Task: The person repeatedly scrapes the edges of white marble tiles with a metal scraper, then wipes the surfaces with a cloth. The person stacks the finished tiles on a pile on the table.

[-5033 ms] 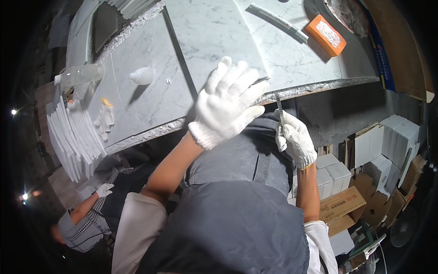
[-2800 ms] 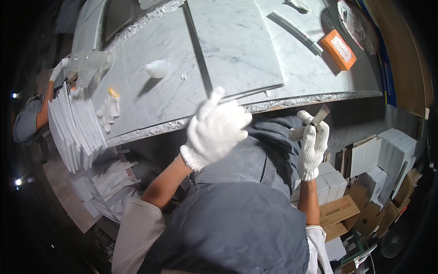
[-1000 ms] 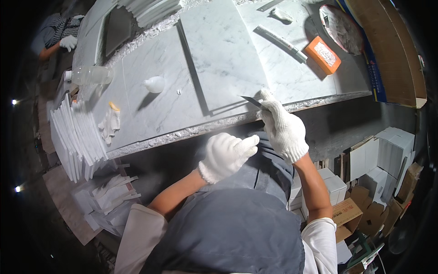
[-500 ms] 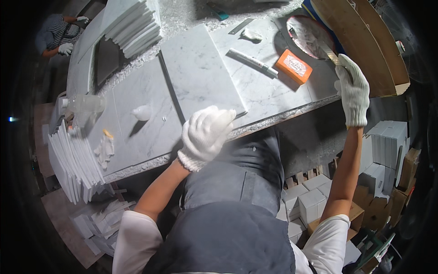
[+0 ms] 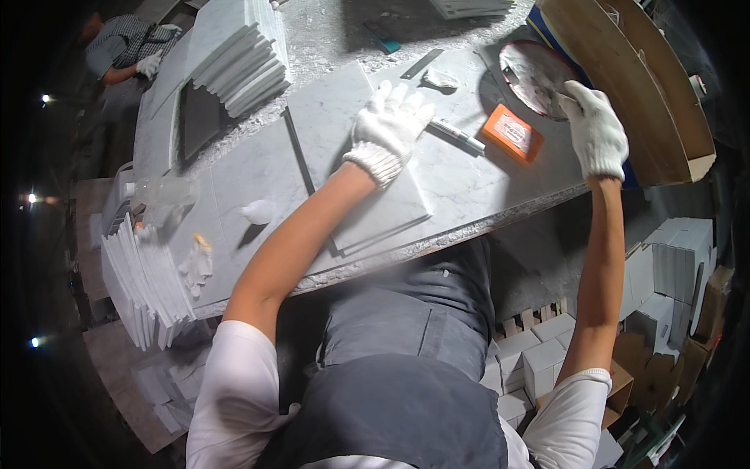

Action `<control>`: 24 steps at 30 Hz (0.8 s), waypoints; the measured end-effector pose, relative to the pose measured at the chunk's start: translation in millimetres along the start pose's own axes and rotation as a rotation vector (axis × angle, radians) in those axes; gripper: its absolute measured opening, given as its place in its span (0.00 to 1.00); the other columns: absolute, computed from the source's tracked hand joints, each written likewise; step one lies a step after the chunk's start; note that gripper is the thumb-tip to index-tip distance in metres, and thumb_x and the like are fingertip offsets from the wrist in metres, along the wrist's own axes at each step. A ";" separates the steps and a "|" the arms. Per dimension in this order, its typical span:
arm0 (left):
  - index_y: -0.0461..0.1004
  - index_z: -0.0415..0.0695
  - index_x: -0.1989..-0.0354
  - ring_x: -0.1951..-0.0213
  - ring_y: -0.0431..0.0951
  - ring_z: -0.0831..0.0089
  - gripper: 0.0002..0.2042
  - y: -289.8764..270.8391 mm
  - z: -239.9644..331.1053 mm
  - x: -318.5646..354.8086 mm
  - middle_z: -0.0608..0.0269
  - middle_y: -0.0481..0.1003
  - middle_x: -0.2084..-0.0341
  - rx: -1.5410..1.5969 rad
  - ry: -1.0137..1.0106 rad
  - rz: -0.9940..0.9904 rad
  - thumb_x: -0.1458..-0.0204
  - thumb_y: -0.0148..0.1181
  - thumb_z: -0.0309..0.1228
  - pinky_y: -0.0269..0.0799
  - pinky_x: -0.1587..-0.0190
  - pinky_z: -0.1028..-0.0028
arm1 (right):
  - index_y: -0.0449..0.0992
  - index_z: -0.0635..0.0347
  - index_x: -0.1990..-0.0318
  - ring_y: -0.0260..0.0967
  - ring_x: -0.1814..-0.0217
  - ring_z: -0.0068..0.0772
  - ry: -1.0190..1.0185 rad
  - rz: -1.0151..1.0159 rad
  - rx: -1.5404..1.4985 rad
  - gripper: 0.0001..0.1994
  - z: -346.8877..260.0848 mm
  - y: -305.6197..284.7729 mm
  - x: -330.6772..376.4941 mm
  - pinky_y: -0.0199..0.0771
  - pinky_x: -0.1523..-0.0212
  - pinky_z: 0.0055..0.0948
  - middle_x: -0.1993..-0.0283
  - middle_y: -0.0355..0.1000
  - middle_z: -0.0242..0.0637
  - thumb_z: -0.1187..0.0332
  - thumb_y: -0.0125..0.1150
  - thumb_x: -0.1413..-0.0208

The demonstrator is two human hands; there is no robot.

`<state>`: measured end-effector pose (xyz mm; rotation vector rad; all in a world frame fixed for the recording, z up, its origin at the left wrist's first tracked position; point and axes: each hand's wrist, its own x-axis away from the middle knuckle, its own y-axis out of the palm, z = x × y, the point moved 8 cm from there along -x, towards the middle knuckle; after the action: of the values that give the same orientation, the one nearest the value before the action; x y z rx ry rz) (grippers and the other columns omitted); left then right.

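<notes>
Workbench (image 5: 539,176), stone-topped. Your left hand (image 5: 384,129): fingers spread over the pale slab (image 5: 383,215), twelve o'clock; press lightly, evenly. Your right hand (image 5: 595,137): fingers bent by the round dish (image 5: 506,76), between one and two; grip unclear; wrist best clear of its rim. Left forearm (image 5: 301,246): slanting toward one. Right forearm (image 5: 603,266): toward twelve.

White-gloved hands (image 5: 388,129) — short white sleeves (image 5: 234,383) — dark grey apron (image 5: 406,410).

We cannot discern anything within the right hand's (image 5: 595,134) curled fingers, while the left hand (image 5: 388,129) hides part of the marble slab (image 5: 383,205) and a tile stack (image 5: 242,72) runs off the top.
</notes>
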<state>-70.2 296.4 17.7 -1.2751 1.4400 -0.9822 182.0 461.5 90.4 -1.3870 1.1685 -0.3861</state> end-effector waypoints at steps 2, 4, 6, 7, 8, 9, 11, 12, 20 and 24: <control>0.74 0.54 0.37 0.37 0.71 0.69 0.18 8.7 0.8 -10.7 0.63 0.75 0.41 0.034 -0.031 -0.203 0.34 0.48 0.35 0.57 0.26 0.63 | 0.78 0.41 0.38 0.80 0.51 0.42 0.048 0.131 -0.033 0.21 3.6 -26.2 12.0 0.81 0.52 0.38 0.42 0.76 0.35 0.51 0.66 0.36; 0.75 0.53 0.42 0.40 0.72 0.70 0.15 9.5 0.8 -12.9 0.66 0.76 0.47 0.027 -0.087 -0.292 0.34 0.48 0.33 0.57 0.26 0.63 | 0.77 0.47 0.35 0.79 0.49 0.35 0.151 0.112 -0.273 0.24 14.6 -41.9 41.7 0.80 0.50 0.31 0.41 0.76 0.36 0.55 0.70 0.37; 0.75 0.53 0.47 0.43 0.73 0.72 0.12 9.8 0.0 -13.8 0.69 0.77 0.52 0.005 -0.133 -0.321 0.35 0.48 0.31 0.57 0.27 0.64 | 0.75 0.57 0.34 0.75 0.46 0.29 0.267 0.078 -0.645 0.24 16.2 -36.9 82.3 0.77 0.46 0.27 0.41 0.75 0.37 0.64 0.71 0.36; 0.75 0.51 0.47 0.44 0.73 0.71 0.12 8.8 1.7 -15.3 0.68 0.78 0.53 -0.031 -0.118 -0.300 0.35 0.48 0.30 0.59 0.28 0.64 | 0.75 0.61 0.35 0.75 0.45 0.28 0.333 0.024 -0.751 0.23 13.2 -28.9 106.5 0.76 0.43 0.27 0.42 0.76 0.38 0.66 0.69 0.35; 0.74 0.50 0.47 0.44 0.74 0.71 0.12 8.9 2.6 -15.9 0.68 0.78 0.55 -0.071 -0.099 -0.290 0.35 0.48 0.29 0.60 0.28 0.65 | 0.75 0.65 0.35 0.74 0.44 0.28 0.393 -0.032 -0.898 0.22 6.1 -18.2 132.0 0.74 0.40 0.27 0.42 0.76 0.39 0.69 0.67 0.34; 0.73 0.48 0.47 0.45 0.75 0.71 0.11 9.1 2.9 -15.5 0.67 0.78 0.56 -0.122 -0.081 -0.281 0.36 0.49 0.29 0.61 0.29 0.66 | 0.75 0.67 0.36 0.74 0.44 0.28 0.423 -0.087 -0.901 0.21 -4.4 -7.3 155.5 0.73 0.40 0.27 0.43 0.76 0.39 0.71 0.66 0.34; 0.73 0.49 0.50 0.48 0.75 0.69 0.09 3.6 3.1 -11.0 0.67 0.76 0.59 -0.149 -0.057 -0.228 0.35 0.50 0.30 0.65 0.36 0.66 | 0.74 0.68 0.36 0.73 0.43 0.28 0.533 -0.189 -0.974 0.21 -27.5 13.8 200.2 0.72 0.39 0.26 0.44 0.76 0.39 0.73 0.65 0.34; 0.73 0.50 0.51 0.49 0.75 0.68 0.08 -4.1 4.0 -6.8 0.67 0.75 0.61 -0.146 -0.053 -0.178 0.35 0.50 0.31 0.67 0.39 0.66 | 0.74 0.67 0.35 0.72 0.49 0.25 0.601 -0.234 -1.009 0.22 -40.2 25.3 217.0 0.71 0.46 0.23 0.48 0.76 0.36 0.75 0.66 0.35; 0.75 0.52 0.59 0.53 0.76 0.56 0.03 -139.6 52.9 108.4 0.63 0.73 0.71 -0.001 0.015 0.300 0.37 0.56 0.34 0.77 0.66 0.67 | 0.77 0.56 0.36 0.74 0.70 0.29 -0.055 -0.056 -0.641 0.30 -147.1 -17.1 193.2 0.77 0.65 0.27 0.63 0.76 0.36 0.76 0.75 0.51; 0.76 0.43 0.59 0.69 0.74 0.54 0.13 -151.8 59.7 140.3 0.54 0.70 0.75 0.641 0.070 0.205 0.51 0.67 0.33 0.73 0.63 0.58 | 0.83 0.53 0.47 0.79 0.65 0.34 -0.224 -0.344 -0.626 0.18 -182.5 -5.0 185.1 0.79 0.62 0.32 0.60 0.79 0.40 0.73 0.69 0.47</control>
<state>21.5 137.9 130.7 -0.6195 1.1390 -1.2227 118.0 211.3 60.6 -2.1309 0.8936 -0.0913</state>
